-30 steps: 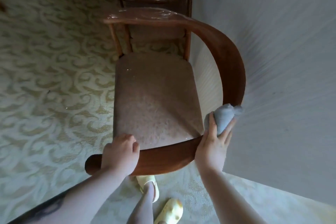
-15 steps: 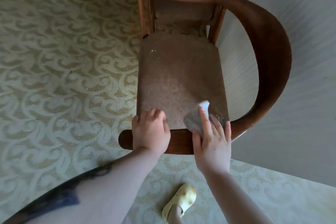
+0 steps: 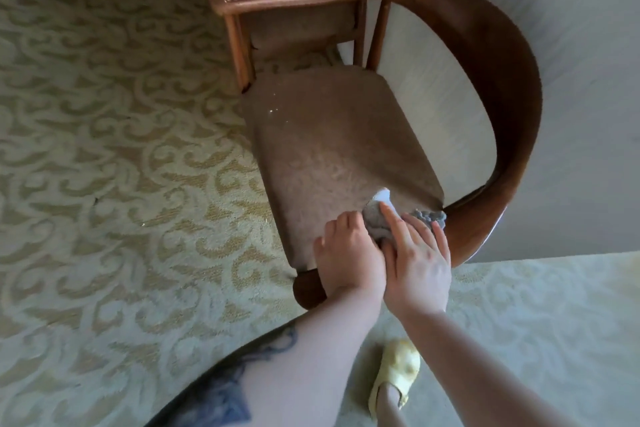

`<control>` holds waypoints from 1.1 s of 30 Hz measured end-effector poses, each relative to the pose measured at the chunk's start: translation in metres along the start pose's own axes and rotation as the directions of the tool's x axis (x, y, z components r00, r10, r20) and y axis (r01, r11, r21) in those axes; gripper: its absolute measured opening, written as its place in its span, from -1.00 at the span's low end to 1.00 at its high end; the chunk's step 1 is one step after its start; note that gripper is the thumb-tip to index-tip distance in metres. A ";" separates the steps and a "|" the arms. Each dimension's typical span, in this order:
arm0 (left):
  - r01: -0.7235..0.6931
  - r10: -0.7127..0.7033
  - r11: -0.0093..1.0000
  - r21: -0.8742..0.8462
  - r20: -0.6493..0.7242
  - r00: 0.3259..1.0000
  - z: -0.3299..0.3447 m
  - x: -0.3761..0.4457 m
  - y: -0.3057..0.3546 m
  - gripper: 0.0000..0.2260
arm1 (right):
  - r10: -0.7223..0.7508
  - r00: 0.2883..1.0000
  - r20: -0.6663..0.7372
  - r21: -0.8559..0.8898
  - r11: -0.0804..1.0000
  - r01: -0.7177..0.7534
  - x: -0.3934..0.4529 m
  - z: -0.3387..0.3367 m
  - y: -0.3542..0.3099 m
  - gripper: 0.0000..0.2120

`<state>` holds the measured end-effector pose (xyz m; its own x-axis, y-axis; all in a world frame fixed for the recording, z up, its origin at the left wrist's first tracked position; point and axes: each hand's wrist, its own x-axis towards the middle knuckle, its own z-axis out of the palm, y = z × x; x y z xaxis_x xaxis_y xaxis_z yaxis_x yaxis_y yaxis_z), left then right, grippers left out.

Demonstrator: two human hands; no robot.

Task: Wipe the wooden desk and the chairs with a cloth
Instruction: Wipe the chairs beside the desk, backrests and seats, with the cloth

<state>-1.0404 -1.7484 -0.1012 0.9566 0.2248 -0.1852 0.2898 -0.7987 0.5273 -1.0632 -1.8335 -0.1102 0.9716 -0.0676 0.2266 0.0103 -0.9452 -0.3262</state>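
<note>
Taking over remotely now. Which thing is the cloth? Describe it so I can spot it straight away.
Start at the wooden armchair by the pale wall, then drop to the near edge of its brown seat cushion. The cloth is the crumpled grey wad there, under the right hand, next to the left hand. It is the only grey, soft thing against brown fabric and dark wood.

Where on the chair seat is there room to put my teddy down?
The brown padded seat is bare from its far edge by the wooden armrest posts down to the middle. The near right corner is crowded: the right hand presses the grey cloth there, and the left hand grips the curved wooden rail beside it.
</note>
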 end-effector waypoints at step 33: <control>-0.416 0.113 0.837 0.356 0.632 0.767 -0.039 0.262 -0.092 -0.68 | 0.544 0.460 0.701 -0.053 0.684 -0.728 0.158 0.125 -0.059 -0.38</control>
<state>-0.8151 -1.5941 -0.1665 0.7479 -0.2701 -0.6064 -0.1659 -0.9606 0.2232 -0.8810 -1.7489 -0.1696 0.6183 -0.3218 -0.7171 -0.7128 -0.6139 -0.3391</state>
